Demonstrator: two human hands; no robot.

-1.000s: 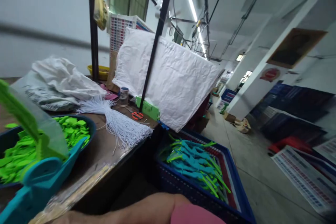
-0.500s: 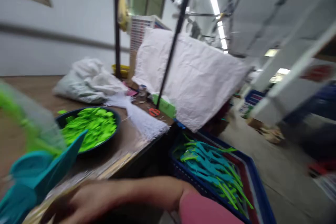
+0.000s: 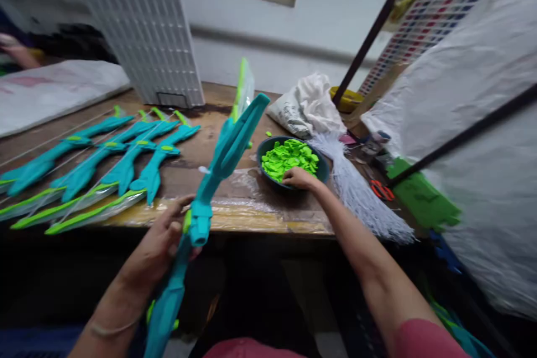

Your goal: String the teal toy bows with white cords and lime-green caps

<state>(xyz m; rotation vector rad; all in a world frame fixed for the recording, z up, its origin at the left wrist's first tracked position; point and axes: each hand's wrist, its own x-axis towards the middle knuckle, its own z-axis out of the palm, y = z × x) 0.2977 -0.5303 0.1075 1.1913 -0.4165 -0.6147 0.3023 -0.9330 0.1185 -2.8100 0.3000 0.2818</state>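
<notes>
My left hand (image 3: 161, 246) is closed around the middle of a teal plastic toy bow (image 3: 205, 196), which stands tilted above the table's front edge. A bright green strip with clear film rises from the bow's upper end. Inside a dark round bowl (image 3: 323, 170), my right hand (image 3: 300, 178) rests with curled fingers against small flat green plastic pieces (image 3: 289, 155). Its fingertips are partly hidden, so what they pinch does not show. Several similar toy bows (image 3: 153, 165) with white strings lie side by side on the table at the left.
A bundle of white strings (image 3: 363, 196) hangs over the table edge right of the bowl, near orange-handled scissors (image 3: 381, 190). Behind the bowl sits a white sack (image 3: 308, 106). A slanted dark pole (image 3: 461, 137) and white sheeting (image 3: 474, 78) stand at the right. A grey ribbed panel (image 3: 142, 28) leans at the back left.
My view has swung left from the basket and aisle to the table. My right hand has moved from near the table edge into the bowl. The toy bow now shows more fully.
</notes>
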